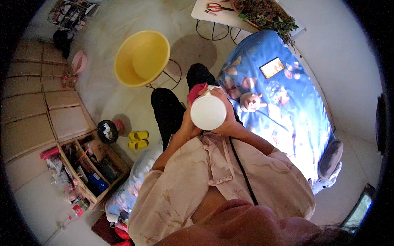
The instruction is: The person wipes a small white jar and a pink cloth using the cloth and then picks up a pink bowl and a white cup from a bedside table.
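A round white container (208, 112) with a white lid is held up over my lap, its top facing the camera. My left hand (188, 125) grips its left side. My right hand (225, 115) wraps its right side and far rim. A pink cloth or cap (195, 92) shows just beyond the container, by my fingers. My legs in black trousers (167, 111) stretch out below it.
A yellow basin (141, 57) rests on a wire stand ahead. A blue flowered bedspread (287, 110) lies at my right, with a phone (272, 67) and a small pink toy (251, 101) on it. Yellow slippers (138, 139) and an open wooden box (88, 164) of odds sit at my left.
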The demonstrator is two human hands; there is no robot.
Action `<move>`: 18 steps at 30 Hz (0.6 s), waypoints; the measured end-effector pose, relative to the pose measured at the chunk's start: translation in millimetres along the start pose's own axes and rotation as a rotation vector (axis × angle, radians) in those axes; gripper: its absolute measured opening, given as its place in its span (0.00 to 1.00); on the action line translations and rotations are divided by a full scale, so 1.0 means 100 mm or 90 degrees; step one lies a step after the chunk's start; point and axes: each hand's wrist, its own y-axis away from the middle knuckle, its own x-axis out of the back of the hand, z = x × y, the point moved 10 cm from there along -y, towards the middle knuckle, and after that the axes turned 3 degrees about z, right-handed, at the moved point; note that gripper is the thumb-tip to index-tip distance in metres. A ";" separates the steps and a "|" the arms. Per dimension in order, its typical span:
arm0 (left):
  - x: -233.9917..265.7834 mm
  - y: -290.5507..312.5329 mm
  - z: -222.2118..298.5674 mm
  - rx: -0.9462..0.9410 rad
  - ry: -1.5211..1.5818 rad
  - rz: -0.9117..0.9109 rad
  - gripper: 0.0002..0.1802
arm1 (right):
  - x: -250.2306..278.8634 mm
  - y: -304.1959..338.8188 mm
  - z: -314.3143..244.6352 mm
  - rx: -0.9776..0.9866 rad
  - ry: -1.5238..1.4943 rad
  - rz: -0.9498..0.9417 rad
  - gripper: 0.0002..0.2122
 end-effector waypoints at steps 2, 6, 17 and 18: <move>0.07 0.02 0.16 -0.116 -0.095 -0.009 0.21 | -0.22 -0.04 0.10 -0.003 0.000 -0.102 0.37; 0.12 0.13 0.41 -0.354 -0.273 -0.024 0.19 | -0.18 0.02 0.21 -0.111 -0.003 -0.067 0.34; -0.09 0.51 0.39 -0.379 -0.439 0.041 0.26 | 0.05 0.11 0.34 -0.168 0.014 0.017 0.40; -0.09 0.44 0.36 -0.383 -0.438 0.042 0.26 | 0.07 0.12 0.33 -0.168 0.051 0.032 0.42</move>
